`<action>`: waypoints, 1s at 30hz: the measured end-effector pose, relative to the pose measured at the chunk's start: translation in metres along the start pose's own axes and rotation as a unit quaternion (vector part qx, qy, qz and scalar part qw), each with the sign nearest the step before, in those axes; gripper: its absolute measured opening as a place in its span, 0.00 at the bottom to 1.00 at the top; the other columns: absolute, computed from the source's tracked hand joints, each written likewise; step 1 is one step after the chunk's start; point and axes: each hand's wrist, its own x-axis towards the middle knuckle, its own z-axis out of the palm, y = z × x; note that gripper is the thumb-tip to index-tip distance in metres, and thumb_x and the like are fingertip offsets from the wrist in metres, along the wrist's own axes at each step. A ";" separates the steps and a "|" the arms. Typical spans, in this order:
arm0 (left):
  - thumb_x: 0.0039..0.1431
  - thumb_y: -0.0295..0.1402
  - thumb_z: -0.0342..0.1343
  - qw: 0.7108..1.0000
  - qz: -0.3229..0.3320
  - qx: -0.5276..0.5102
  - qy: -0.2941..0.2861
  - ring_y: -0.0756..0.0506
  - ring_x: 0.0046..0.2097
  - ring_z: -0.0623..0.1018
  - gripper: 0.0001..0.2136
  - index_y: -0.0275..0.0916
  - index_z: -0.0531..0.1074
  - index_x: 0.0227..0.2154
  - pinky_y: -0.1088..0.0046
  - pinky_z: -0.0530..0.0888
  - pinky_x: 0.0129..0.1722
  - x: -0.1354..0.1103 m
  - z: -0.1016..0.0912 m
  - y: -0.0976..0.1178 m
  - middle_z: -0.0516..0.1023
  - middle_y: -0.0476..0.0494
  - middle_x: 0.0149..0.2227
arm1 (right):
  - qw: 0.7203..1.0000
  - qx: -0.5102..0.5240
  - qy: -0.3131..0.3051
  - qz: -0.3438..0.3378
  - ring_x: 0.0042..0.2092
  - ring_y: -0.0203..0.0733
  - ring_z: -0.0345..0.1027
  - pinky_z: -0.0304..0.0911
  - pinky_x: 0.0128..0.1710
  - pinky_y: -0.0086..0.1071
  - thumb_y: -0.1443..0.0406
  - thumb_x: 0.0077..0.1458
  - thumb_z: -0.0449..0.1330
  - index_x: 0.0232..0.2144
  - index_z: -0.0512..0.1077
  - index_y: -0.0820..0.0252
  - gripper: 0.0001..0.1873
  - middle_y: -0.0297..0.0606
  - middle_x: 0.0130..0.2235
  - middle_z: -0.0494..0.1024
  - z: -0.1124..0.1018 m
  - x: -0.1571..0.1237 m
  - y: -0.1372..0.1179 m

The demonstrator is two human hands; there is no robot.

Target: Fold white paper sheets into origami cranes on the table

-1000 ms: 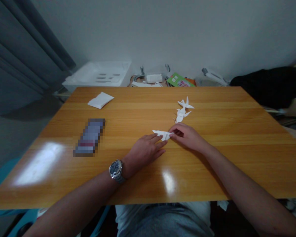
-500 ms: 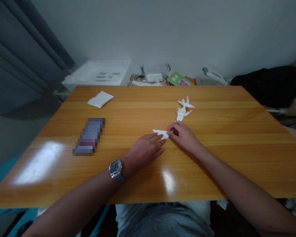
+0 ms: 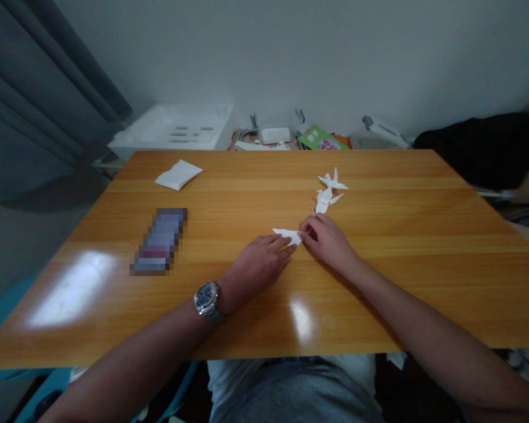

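Note:
A small piece of folded white paper (image 3: 291, 235) lies on the wooden table between my two hands. My left hand (image 3: 264, 257), with a metal watch on its wrist, rests flat with outstretched fingertips on the paper's left and near side. At the paper's right tip, my right hand (image 3: 324, 235) pinches it between thumb and forefinger. Just beyond the right hand lies a folded paper crane (image 3: 323, 201), partly hidden by that hand. Another paper crane (image 3: 333, 178) sits behind it, touching or nearly touching it.
A white paper square (image 3: 178, 175) lies at the table's far left. Nearer me on that side is a phone-like object (image 3: 161, 241), blurred out. Beyond the wooden table's (image 3: 229, 205) far edge stand a white foam tray (image 3: 158, 138) and a green booklet (image 3: 320, 138).
The view has tilted slightly, so everything sits a little higher in the picture. Both hands keep nearly the same pose on the folded paper.

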 end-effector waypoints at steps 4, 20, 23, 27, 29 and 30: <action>0.74 0.32 0.46 1.000 -0.006 -0.002 -0.003 0.40 0.57 0.76 0.15 0.37 0.71 0.58 0.60 0.74 0.57 0.001 0.000 0.000 0.76 0.38 0.57 | 1.000 -0.010 0.006 -0.005 0.41 0.49 0.67 0.63 0.43 0.41 0.67 0.63 0.59 0.34 0.70 0.56 0.04 0.42 0.37 0.73 0.001 -0.001 -0.001; 0.73 0.33 0.48 0.999 0.014 -0.040 0.014 0.40 0.60 0.76 0.16 0.33 0.71 0.58 0.61 0.74 0.61 -0.003 0.001 -0.007 0.76 0.38 0.59 | 1.000 -0.012 0.026 -0.001 0.40 0.48 0.66 0.60 0.42 0.39 0.66 0.62 0.62 0.33 0.68 0.57 0.05 0.41 0.36 0.73 0.009 0.000 0.001; 0.72 0.32 0.49 0.998 0.014 -0.051 0.015 0.41 0.61 0.75 0.16 0.34 0.71 0.58 0.61 0.74 0.62 -0.004 0.001 -0.009 0.76 0.38 0.59 | 0.999 -0.013 0.031 -0.002 0.40 0.48 0.66 0.60 0.42 0.39 0.66 0.62 0.61 0.33 0.67 0.57 0.06 0.41 0.36 0.72 0.009 -0.001 0.000; 0.72 0.32 0.50 0.998 0.008 -0.062 0.015 0.40 0.62 0.75 0.16 0.35 0.71 0.58 0.60 0.74 0.62 -0.005 0.000 -0.010 0.76 0.38 0.60 | 0.999 -0.019 0.033 -0.006 0.40 0.48 0.65 0.59 0.41 0.39 0.67 0.63 0.60 0.33 0.65 0.56 0.07 0.41 0.36 0.72 0.010 -0.002 -0.002; 0.72 0.32 0.49 0.998 0.010 -0.062 0.013 0.41 0.61 0.75 0.16 0.35 0.71 0.58 0.60 0.75 0.61 -0.005 0.001 -0.010 0.76 0.39 0.60 | 0.999 -0.021 0.035 -0.007 0.40 0.48 0.64 0.58 0.41 0.38 0.67 0.63 0.60 0.33 0.65 0.56 0.07 0.41 0.36 0.72 0.010 -0.002 -0.003; 0.72 0.32 0.48 0.998 0.011 -0.062 0.012 0.41 0.61 0.76 0.16 0.35 0.72 0.58 0.60 0.75 0.61 -0.005 0.001 -0.011 0.76 0.40 0.60 | 0.999 -0.022 0.036 -0.006 0.40 0.48 0.64 0.58 0.41 0.38 0.67 0.63 0.59 0.33 0.65 0.56 0.07 0.41 0.36 0.72 0.010 -0.002 -0.003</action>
